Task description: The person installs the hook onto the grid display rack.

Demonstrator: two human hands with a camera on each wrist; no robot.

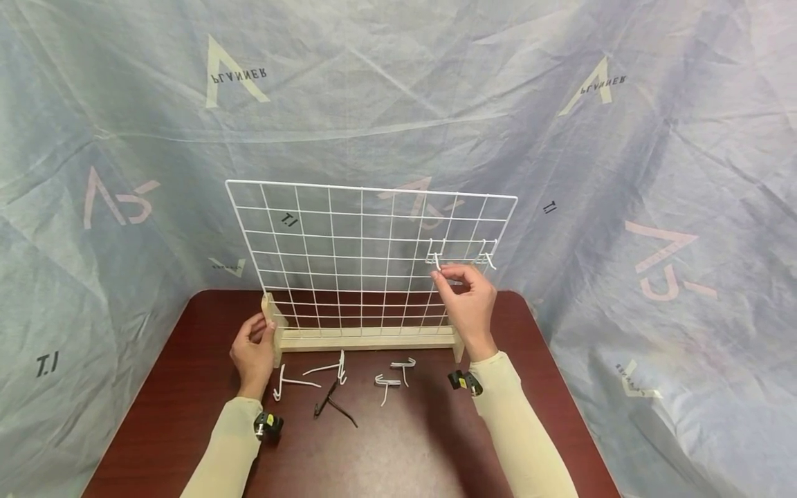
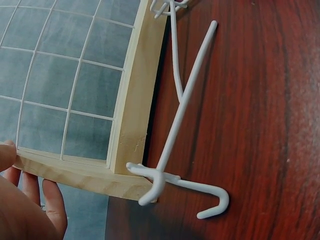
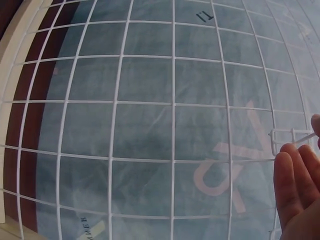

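Right hand [image 1: 471,304] pinches the prong tip of a white double-backed display hook [image 1: 438,261] between thumb and index finger, the gap between them small; its other fingers lie close together in the right wrist view. That hook is at the upper right of the white wire grid panel [image 1: 362,258], its two bent tops at a horizontal wire. Just to its right, near the panel's edge, hangs a second white hook [image 1: 488,261], clear of the fingers.

Left hand [image 1: 254,349] grips the left end of the pale wooden stand [image 1: 373,339], thumb on one side and fingers on the other. The panel stands upright in this stand, on a dark red wood-grain table [image 1: 398,456].

Four loose white hooks [image 1: 387,382] and one black hook [image 1: 330,398] lie on the table before the stand; the leftmost white one is nearest the left hand. Both forearms wear pale sleeves [image 1: 526,429].
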